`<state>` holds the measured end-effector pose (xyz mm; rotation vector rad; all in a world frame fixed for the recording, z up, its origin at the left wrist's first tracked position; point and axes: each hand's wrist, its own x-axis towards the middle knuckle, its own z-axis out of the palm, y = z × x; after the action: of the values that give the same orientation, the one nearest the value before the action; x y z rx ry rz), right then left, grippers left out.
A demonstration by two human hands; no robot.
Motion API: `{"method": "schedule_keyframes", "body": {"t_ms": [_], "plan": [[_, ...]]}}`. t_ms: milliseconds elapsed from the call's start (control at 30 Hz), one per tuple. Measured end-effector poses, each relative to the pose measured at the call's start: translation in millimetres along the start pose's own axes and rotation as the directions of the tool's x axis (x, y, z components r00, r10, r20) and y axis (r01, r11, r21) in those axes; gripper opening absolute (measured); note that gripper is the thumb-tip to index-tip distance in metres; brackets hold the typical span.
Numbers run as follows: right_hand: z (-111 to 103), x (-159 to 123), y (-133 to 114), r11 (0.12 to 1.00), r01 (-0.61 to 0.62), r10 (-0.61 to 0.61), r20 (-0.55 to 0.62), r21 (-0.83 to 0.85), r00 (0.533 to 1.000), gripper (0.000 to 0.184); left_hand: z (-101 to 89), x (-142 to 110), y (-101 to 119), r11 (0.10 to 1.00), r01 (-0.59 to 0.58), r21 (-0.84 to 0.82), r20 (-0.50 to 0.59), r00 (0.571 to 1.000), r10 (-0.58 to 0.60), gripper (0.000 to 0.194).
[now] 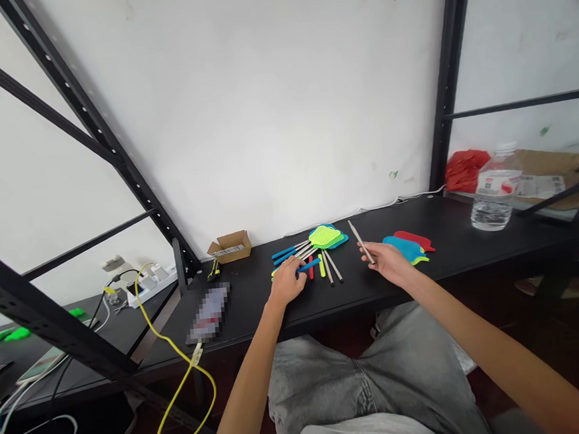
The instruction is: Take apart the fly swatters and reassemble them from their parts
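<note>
Two things are held over the table: a blue handle in the left hand, a metal rod in the right hand, farther right. A loose pinch could drop the slim rod, which might roll off the near edge.

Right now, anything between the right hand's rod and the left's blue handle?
Yes, low: two loose metal rods and a yellow-green handle lie on the black table between. The held rod in the right hand looks raised, so probably clears them toward the blue handle in the left hand.
</note>
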<state>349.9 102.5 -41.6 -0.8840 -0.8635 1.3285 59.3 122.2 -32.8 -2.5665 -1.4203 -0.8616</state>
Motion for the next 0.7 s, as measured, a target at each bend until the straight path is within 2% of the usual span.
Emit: {"method": "schedule_keyframes", "body": {"t_ms": [267, 700], "plan": [[0.0, 2.2, 4.6, 0.999, 0.016, -0.013, -0.048, 0.051, 0.999, 0.012, 0.1, -0.2, 1.1, 1.0, 0.024, 0.012, 0.003, 1.0, -0.024, 0.024], [7.4, -0.1, 7.3, 0.999, 0.05, -0.05, -0.026, 0.0, 0.998, 0.017, 1.0, -0.2, -2.2, 1.0, -0.014, 0.006, 0.011, 1.0, 0.014, 0.02]]}}
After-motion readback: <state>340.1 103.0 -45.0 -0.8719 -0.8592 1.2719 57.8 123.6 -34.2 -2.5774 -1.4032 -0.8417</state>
